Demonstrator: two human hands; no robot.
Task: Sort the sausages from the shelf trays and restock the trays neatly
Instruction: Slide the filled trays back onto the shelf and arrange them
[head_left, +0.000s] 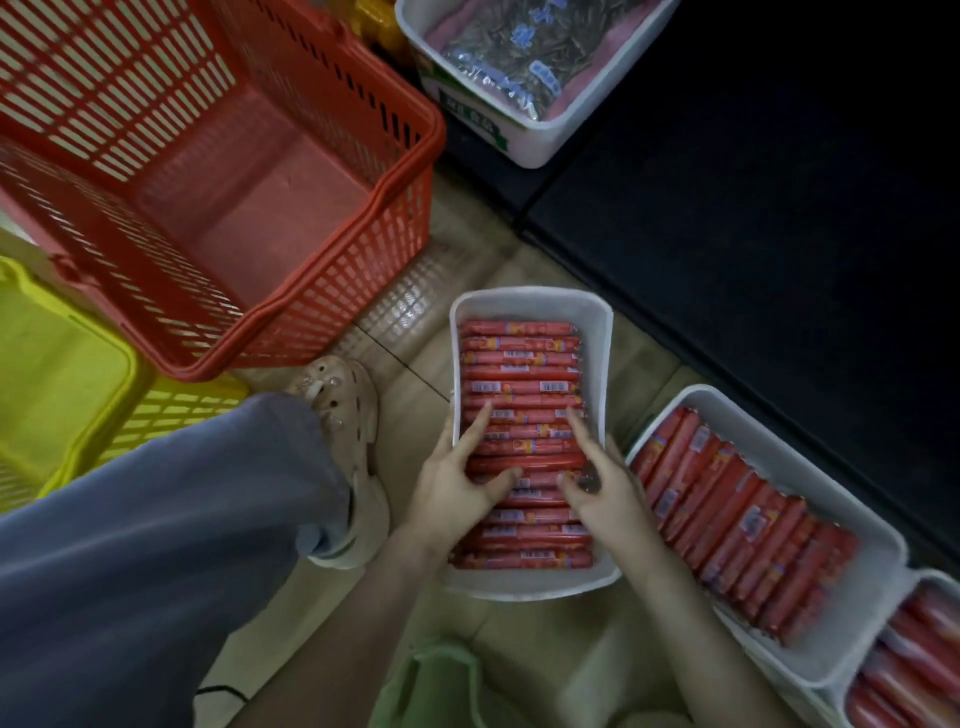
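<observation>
A white tray (597, 322) on the tiled floor holds a neat row of red wrapped sausages (522, 364) lying crosswise. My left hand (457, 488) lies on the sausages at the tray's left side, fingers spread and thumb pressed into the row. My right hand (602, 478) lies on them at the right side, fingers straight and thumb pressing down too. Neither hand lifts anything. A second white tray (852, 649) full of red sausages (737, 525) stands to the right, and a third tray (930, 577) of sausages shows at the lower right corner.
An empty red basket (405, 171) stands at the upper left, beside a yellow basket (124, 364). A white bin (535, 140) of silver packets sits at the top. A dark shelf base (753, 208) fills the right. My leg and shoe (343, 395) are left of the tray.
</observation>
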